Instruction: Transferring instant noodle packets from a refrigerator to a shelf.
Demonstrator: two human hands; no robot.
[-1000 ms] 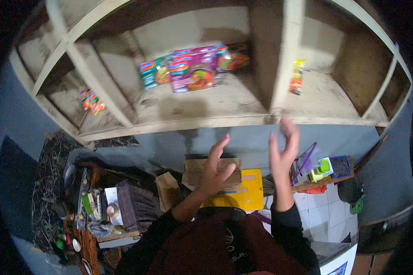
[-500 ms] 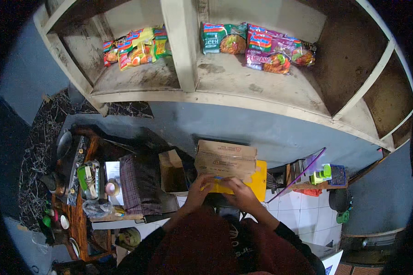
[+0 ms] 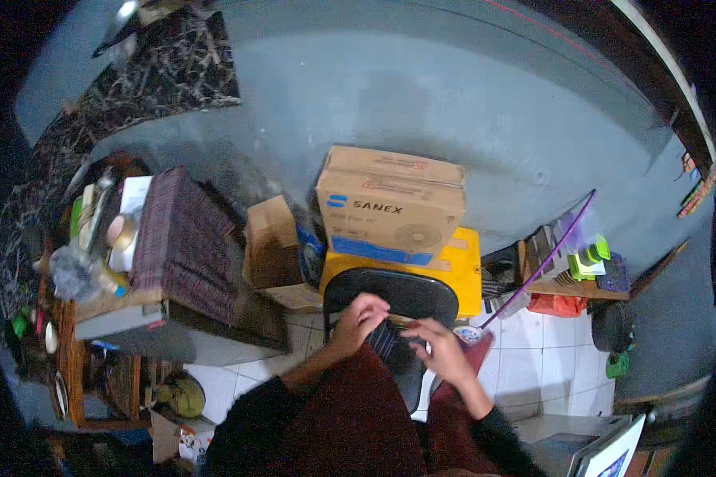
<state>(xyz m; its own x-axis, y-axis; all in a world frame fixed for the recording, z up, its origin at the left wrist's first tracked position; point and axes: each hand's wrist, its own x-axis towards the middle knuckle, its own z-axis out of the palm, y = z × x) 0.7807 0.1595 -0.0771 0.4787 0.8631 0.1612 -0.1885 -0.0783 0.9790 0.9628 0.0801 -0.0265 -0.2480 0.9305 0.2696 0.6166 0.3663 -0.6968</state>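
My left hand (image 3: 359,324) is in front of a black chair's backrest (image 3: 394,288), with its fingers bent and apart. To its right, my right hand (image 3: 444,350) has loosely spread fingers that point toward the left hand. Between the two lies a dark, faintly striped cloth-like thing (image 3: 383,340), blurred; I see neither hand gripping it. Beyond the chair, a closed cardboard box (image 3: 390,199) with a printed fan picture rests on a yellow surface (image 3: 468,274).
Left of the chair stands an open cardboard box (image 3: 274,242). Farther left, a checked cloth (image 3: 184,238) drapes over a grey cabinet (image 3: 215,338), near a roll of tape (image 3: 121,232). At right, a purple stick (image 3: 545,254) leans by a low shelf (image 3: 561,289).
My view has tilted down, so the shelf with noodle packets has mostly left the picture. My hands have come back from the carton and now sit nearer my body, slightly farther apart.
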